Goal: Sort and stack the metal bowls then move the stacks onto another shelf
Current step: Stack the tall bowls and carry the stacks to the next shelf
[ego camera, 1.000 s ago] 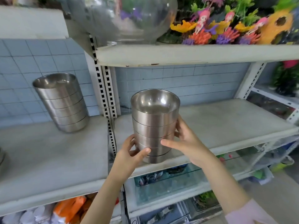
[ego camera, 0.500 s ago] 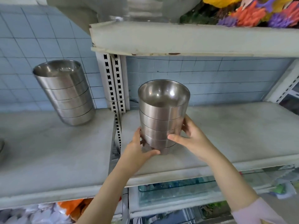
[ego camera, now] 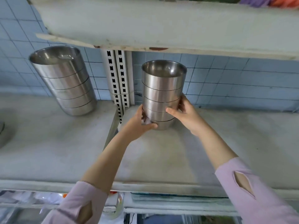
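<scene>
Standing upright — bowl stack (ego camera: 162, 96), rims up — gripped by both hands.

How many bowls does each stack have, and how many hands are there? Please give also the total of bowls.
Held stack: 5 bowls
Left stack: 5 bowls
Hands: 2, left hand and right hand
Total: 10 bowls; the cut-off thing at the left edge is not counted.

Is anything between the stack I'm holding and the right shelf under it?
Nothing visible does. The left hand and right hand grip the stack over the right shelf; the other stack stands apart, leftward.
</scene>
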Demonstrator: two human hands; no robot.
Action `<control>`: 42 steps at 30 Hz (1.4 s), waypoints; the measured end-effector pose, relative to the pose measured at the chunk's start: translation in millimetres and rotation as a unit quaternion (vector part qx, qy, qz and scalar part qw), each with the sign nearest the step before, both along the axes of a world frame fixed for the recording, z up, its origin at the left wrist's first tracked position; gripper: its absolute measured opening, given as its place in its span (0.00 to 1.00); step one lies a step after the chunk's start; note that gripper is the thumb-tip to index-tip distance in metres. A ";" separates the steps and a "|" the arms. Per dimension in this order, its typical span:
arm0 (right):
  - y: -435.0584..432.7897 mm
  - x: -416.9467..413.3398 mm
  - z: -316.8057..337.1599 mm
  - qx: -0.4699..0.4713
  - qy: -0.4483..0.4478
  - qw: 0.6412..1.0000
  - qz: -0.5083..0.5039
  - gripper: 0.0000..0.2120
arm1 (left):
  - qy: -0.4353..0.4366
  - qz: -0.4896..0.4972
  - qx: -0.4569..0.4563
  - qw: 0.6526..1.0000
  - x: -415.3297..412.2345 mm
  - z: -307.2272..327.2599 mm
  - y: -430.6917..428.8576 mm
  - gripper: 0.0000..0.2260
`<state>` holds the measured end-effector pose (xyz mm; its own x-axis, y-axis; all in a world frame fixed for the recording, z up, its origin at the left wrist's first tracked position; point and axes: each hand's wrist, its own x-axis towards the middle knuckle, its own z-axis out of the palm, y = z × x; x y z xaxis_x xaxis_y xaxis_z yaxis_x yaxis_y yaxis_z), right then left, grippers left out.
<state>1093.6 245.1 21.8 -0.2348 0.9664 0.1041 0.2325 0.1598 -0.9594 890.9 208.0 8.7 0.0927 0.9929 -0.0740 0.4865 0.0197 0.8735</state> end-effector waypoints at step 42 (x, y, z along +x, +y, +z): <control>-93.3 -196.5 26.0 0.092 0.069 0.990 -0.081 0.23 | -0.131 0.253 0.151 0.947 -240.8 -26.3 12.0 0.41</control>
